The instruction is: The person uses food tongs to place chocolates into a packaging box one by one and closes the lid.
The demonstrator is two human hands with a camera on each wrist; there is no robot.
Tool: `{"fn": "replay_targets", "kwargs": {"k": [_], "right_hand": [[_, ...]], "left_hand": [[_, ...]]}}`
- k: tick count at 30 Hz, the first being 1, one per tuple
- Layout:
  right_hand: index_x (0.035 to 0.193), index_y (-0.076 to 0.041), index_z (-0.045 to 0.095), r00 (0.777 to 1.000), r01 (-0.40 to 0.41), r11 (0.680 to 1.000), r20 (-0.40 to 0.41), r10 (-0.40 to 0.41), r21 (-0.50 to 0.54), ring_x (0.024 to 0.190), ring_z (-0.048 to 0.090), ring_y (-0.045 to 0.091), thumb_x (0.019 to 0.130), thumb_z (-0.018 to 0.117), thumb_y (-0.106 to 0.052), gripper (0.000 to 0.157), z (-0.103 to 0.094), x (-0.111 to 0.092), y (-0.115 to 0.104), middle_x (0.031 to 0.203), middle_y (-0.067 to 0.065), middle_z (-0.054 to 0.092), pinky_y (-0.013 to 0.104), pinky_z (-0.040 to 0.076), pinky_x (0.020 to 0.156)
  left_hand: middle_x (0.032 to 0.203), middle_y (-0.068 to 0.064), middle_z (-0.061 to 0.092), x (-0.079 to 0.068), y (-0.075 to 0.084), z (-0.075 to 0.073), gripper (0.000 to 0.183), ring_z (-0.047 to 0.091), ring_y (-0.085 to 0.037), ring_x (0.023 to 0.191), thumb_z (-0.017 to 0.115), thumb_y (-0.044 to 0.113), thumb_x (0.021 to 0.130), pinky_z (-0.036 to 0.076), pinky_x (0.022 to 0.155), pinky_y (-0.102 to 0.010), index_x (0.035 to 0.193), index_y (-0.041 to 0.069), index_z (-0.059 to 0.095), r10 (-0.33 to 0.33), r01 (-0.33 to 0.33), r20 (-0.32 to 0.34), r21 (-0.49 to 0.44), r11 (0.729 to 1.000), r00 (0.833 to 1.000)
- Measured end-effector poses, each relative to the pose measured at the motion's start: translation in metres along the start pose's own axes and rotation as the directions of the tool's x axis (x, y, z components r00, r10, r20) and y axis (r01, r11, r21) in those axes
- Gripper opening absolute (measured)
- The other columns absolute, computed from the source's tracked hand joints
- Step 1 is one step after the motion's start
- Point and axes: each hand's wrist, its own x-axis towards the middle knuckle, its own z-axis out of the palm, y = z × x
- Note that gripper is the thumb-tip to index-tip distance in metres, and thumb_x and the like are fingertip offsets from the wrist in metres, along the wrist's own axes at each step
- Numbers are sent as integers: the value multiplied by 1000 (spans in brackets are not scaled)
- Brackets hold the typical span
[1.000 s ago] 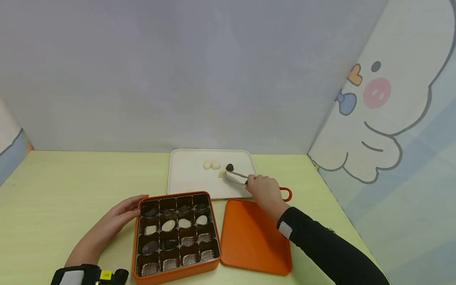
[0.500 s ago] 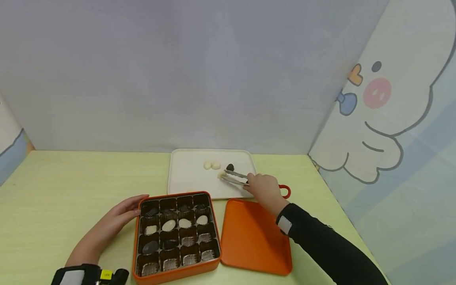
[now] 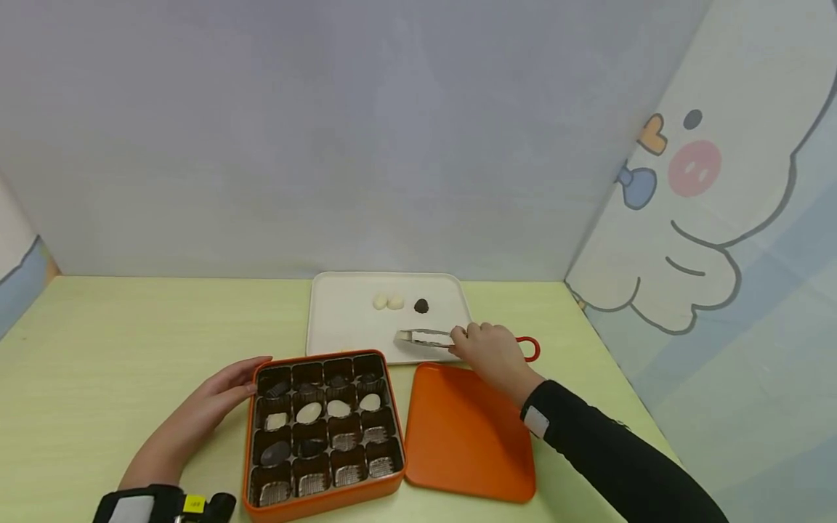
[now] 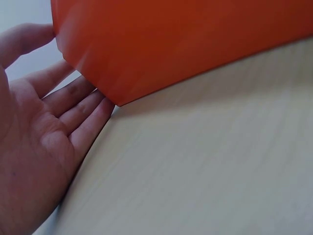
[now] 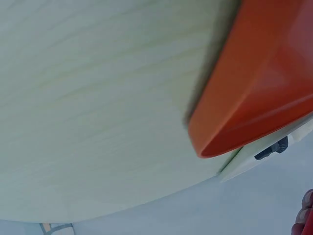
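Note:
My right hand [image 3: 490, 352] grips metal tongs [image 3: 428, 333] with a red handle, over the front right of a white tray [image 3: 340, 319]. A small pale piece [image 3: 403, 335] is between the tong tips. Farther back on the tray lie two pale round pieces [image 3: 389, 302] and a dark piece [image 3: 421, 306]. My left hand [image 3: 212, 399] touches the back left corner of an orange box [image 3: 327, 501], its fingers extended along the box's side [image 4: 146, 54]. Dark compartments fill the box; the back rows hold dark and pale pieces, while the front row is bare.
An orange lid [image 3: 471, 443] lies inner side up on the pale wooden table [image 3: 131, 319], right of the box and under my right forearm. A grey wall [image 3: 327, 145] stands behind the table, and a wall with a cartoon figure [image 3: 752, 181] at the right.
The tongs close on the pale piece near the dark one and bring it toward the front and slightly left. My left hand and the box stay in place.

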Motion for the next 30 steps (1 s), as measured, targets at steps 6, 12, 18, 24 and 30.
{"fn": "replay_targets", "kwargs": {"k": [6,12,18,24,30], "right_hand": [[109,-7,48,998,61,998,-11,-61,-17,59,41,19,83,62,-39,44,4,-7,5,73,5,48,23,44,49],[92,-8,48,995,-92,992,-17,94,81,50,37,15,81,60,-49,44,11,-10,13,63,2,41,21,38,40],[76,-8,43,940,-316,929,198,279,193,42,36,17,82,58,-52,46,13,-3,10,54,3,38,25,31,34],[74,-9,46,844,-456,868,405,350,199,43,42,18,85,51,-55,48,23,8,4,52,3,43,26,33,35],[70,-8,50,778,-551,808,478,407,209,44,43,18,85,50,-56,50,24,19,3,51,3,43,26,31,36]], "left_hand": [[139,-18,31,0,-2,-1,48,28,-32,124,46,30,94,20,101,-62,138,13,32,2,-2,1,2,1000,1000],[139,-18,31,1,-4,0,48,28,-31,124,46,30,94,20,101,-62,137,13,32,8,-8,3,9,1000,1000],[138,-18,33,2,-4,0,48,28,-31,124,46,30,94,20,101,-62,137,12,32,7,-7,-4,6,1000,1000],[138,-19,33,3,-5,3,48,29,-32,123,47,28,94,21,100,-62,137,12,33,7,-7,1,-1,1000,1000],[137,-18,35,4,-7,4,47,30,-32,123,47,29,94,20,100,-63,136,13,34,2,-2,4,-5,1000,1000]]}}
